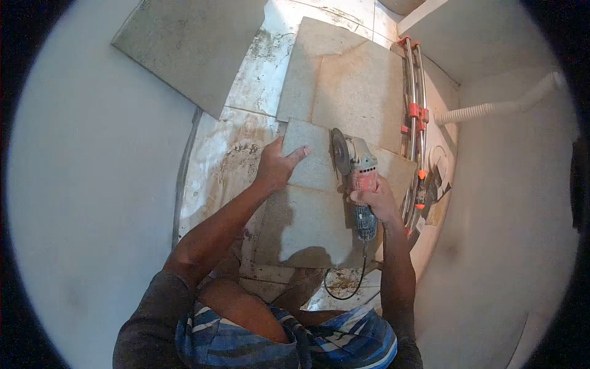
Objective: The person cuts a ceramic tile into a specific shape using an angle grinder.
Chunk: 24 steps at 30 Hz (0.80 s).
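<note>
My right hand [378,200] is wrapped round the body of an angle grinder [365,179], red and dark with a grey head. Its cutting disc [338,152] stands on edge along the right side of a small tile piece [313,166]. That piece is gripped at its left edge by my left hand [283,163], thumb lying on top and the other fingers partly hidden at the edge. Beneath lies a larger grey tile [319,227], partly in shadow. From the grinder's rear a black cord [344,298] loops towards my legs.
More tiles [362,92] lie flat ahead. A large tile [190,49] leans by the left wall. On the right, a tile cutter with metal rails [418,92] runs along the wall, near a white corrugated hose [479,114]. The pale floor [246,135] is stained.
</note>
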Each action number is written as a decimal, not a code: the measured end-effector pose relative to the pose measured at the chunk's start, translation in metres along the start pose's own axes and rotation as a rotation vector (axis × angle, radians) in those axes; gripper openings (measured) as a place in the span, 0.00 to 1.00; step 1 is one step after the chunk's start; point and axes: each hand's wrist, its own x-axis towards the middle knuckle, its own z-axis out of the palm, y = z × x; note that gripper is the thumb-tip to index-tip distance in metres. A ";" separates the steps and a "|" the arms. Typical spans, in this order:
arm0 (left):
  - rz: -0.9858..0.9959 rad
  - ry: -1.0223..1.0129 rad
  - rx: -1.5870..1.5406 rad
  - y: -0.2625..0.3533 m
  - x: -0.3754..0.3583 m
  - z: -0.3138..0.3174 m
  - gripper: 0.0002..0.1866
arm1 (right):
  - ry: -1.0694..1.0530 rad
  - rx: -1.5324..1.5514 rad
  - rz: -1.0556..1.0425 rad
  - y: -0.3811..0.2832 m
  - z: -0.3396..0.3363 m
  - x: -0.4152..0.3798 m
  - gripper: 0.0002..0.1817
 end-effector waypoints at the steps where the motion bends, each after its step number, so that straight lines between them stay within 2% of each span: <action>1: 0.004 0.010 0.016 0.000 0.000 0.000 0.26 | 0.001 0.001 0.001 0.003 -0.002 0.002 0.17; 4: -0.004 0.016 0.024 0.003 -0.001 0.000 0.26 | -0.033 0.004 -0.031 0.013 -0.008 0.008 0.15; 7: -0.022 0.014 -0.001 0.004 -0.002 0.000 0.26 | 0.020 -0.072 -0.049 0.013 -0.004 0.010 0.15; 9: -0.029 0.014 -0.017 0.003 -0.002 0.000 0.26 | 0.063 0.013 -0.075 0.012 0.001 0.007 0.15; 13: -0.029 0.013 -0.026 -0.004 0.000 0.001 0.26 | 0.004 -0.051 -0.015 0.012 -0.003 0.002 0.14; 15: -0.026 0.015 -0.039 -0.002 0.000 0.002 0.27 | -0.007 -0.088 -0.004 0.033 -0.016 0.003 0.24; 24: -0.007 0.003 -0.035 -0.001 -0.001 0.001 0.27 | 0.000 -0.063 -0.002 0.011 -0.002 -0.003 0.18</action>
